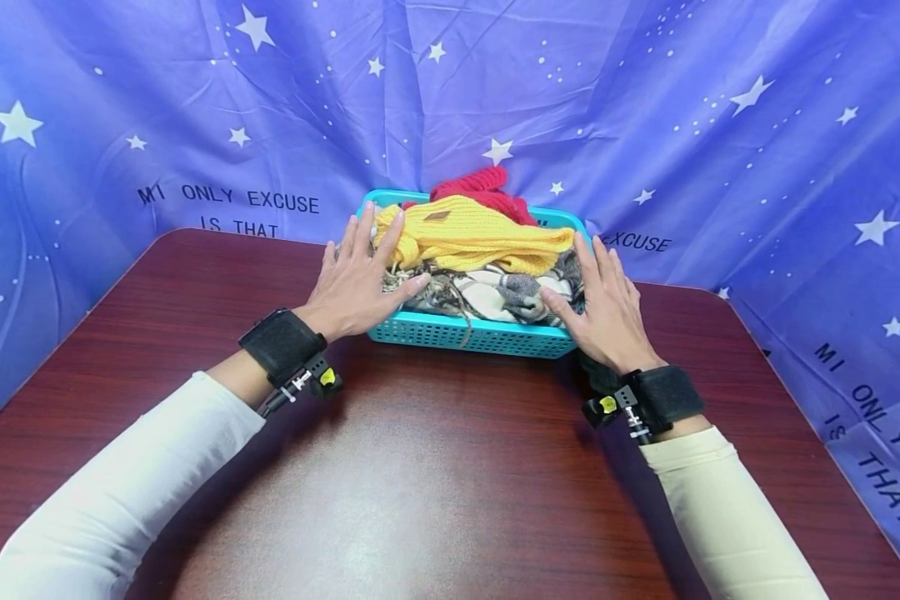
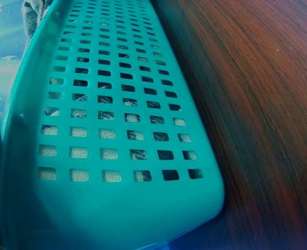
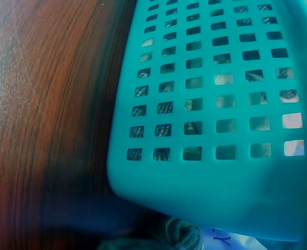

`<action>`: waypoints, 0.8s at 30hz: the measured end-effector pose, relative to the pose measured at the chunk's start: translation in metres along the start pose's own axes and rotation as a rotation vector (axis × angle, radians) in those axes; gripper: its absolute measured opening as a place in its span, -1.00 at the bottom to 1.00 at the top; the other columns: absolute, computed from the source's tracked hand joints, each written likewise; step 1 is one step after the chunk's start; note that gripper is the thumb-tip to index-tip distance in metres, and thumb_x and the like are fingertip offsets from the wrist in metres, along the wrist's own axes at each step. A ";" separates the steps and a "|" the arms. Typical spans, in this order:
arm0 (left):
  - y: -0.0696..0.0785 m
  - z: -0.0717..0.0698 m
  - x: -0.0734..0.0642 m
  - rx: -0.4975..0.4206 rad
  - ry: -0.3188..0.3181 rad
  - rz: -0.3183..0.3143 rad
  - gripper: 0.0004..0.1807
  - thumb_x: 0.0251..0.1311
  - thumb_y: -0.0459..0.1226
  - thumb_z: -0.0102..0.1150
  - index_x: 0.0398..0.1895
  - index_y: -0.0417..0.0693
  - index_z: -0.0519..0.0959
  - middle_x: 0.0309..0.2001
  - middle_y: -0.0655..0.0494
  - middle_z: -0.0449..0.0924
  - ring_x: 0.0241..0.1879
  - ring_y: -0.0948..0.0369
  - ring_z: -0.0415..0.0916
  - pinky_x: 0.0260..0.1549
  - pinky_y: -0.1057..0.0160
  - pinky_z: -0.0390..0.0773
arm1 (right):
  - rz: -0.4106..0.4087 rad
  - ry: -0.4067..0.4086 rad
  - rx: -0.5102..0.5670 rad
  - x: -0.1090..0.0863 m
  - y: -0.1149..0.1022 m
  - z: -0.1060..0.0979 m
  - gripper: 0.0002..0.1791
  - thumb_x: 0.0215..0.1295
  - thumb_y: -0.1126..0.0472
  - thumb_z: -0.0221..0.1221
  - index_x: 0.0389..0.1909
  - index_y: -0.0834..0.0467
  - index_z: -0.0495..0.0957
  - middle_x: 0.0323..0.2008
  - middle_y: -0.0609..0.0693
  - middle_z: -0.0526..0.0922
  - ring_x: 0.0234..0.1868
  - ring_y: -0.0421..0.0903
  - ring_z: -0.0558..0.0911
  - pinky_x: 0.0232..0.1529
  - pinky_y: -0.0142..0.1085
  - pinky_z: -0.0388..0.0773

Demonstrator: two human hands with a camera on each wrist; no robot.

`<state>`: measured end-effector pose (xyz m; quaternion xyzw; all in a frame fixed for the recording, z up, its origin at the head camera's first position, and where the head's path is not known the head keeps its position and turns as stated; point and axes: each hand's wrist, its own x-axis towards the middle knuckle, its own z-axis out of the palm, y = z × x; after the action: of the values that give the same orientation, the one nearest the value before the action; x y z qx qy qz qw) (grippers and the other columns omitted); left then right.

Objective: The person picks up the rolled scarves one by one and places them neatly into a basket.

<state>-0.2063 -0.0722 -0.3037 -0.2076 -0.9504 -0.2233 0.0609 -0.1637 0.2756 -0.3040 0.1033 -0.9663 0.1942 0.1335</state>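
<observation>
A turquoise plastic basket [image 1: 487,332] with square holes sits at the back of the table, heaped with knitted and woven cloth. On top lies a yellow ribbed knit piece [image 1: 487,237] with a small brown label. Behind it, a red knit piece [image 1: 483,187] rises over the rear rim. White, grey and black fringed cloth [image 1: 495,292] fills the front. My left hand [image 1: 356,279] lies at the basket's left end, fingers straight, thumb over the cloth. At the right end my right hand [image 1: 607,308] mirrors it, fingers extended. Both wrist views show the perforated basket wall [image 2: 117,203], [image 3: 205,179].
The dark red wood-grain table [image 1: 390,467] stretches toward me. A blue curtain [image 1: 495,83] with white stars hangs behind the table and at its sides. Beside the basket's right end, a dark knitted thing [image 3: 179,234] shows in the right wrist view.
</observation>
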 end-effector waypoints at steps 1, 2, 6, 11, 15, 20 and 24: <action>0.000 0.000 0.000 -0.002 0.001 0.001 0.00 0.33 0.40 -0.20 0.62 0.37 -0.44 0.59 0.07 -0.72 0.58 -0.10 -0.57 0.42 -0.38 -0.35 | -0.001 0.000 -0.001 0.000 0.000 0.000 -0.03 0.42 -0.43 -0.11 0.64 -0.19 -0.36 0.63 0.09 -0.32 0.60 0.21 -0.32 0.41 0.42 -0.27; 0.000 0.000 0.000 -0.002 0.001 0.002 0.00 0.33 0.40 -0.20 0.62 0.37 -0.43 0.59 0.07 -0.72 0.58 -0.11 -0.57 0.42 -0.39 -0.35 | -0.001 0.001 -0.001 0.000 0.000 0.000 -0.03 0.42 -0.43 -0.11 0.64 -0.18 -0.35 0.63 0.09 -0.32 0.60 0.21 -0.32 0.41 0.42 -0.27; 0.000 0.000 0.000 -0.003 0.001 0.002 0.01 0.33 0.39 -0.19 0.62 0.36 -0.43 0.59 0.06 -0.71 0.58 -0.09 -0.58 0.41 -0.39 -0.35 | -0.003 0.005 0.000 0.000 0.000 0.000 -0.02 0.42 -0.44 -0.11 0.64 -0.14 -0.33 0.63 0.09 -0.31 0.60 0.21 -0.31 0.40 0.43 -0.26; 0.001 0.000 0.000 0.008 -0.002 -0.001 0.00 0.33 0.39 -0.20 0.62 0.36 -0.45 0.59 0.05 -0.72 0.58 -0.15 -0.54 0.41 -0.39 -0.36 | -0.005 0.004 0.003 0.001 0.000 0.000 -0.02 0.43 -0.42 -0.10 0.64 -0.14 -0.33 0.63 0.10 -0.31 0.60 0.21 -0.31 0.41 0.41 -0.27; 0.000 0.000 0.000 0.010 -0.006 -0.004 0.00 0.33 0.40 -0.21 0.61 0.36 -0.45 0.58 0.05 -0.73 0.57 -0.16 -0.54 0.41 -0.38 -0.37 | -0.004 0.002 0.004 0.000 0.000 0.000 -0.03 0.43 -0.42 -0.10 0.64 -0.17 -0.35 0.63 0.10 -0.31 0.60 0.21 -0.32 0.43 0.40 -0.27; 0.000 0.000 0.000 0.008 -0.008 -0.006 0.00 0.33 0.40 -0.20 0.61 0.36 -0.45 0.58 0.05 -0.73 0.57 -0.14 -0.56 0.41 -0.38 -0.38 | -0.002 0.001 0.004 0.000 0.000 0.000 -0.03 0.43 -0.43 -0.12 0.64 -0.18 -0.36 0.63 0.10 -0.32 0.60 0.20 -0.33 0.43 0.40 -0.28; 0.001 0.000 0.001 0.011 -0.005 -0.004 0.00 0.34 0.39 -0.20 0.62 0.35 -0.44 0.60 0.01 -0.69 0.57 -0.16 -0.53 0.41 -0.38 -0.37 | -0.002 0.005 0.009 0.000 0.000 0.000 -0.03 0.43 -0.44 -0.13 0.64 -0.19 -0.36 0.63 0.09 -0.32 0.60 0.20 -0.33 0.42 0.40 -0.29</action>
<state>-0.2065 -0.0712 -0.3036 -0.2061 -0.9522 -0.2174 0.0593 -0.1641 0.2756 -0.3042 0.1044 -0.9651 0.1985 0.1354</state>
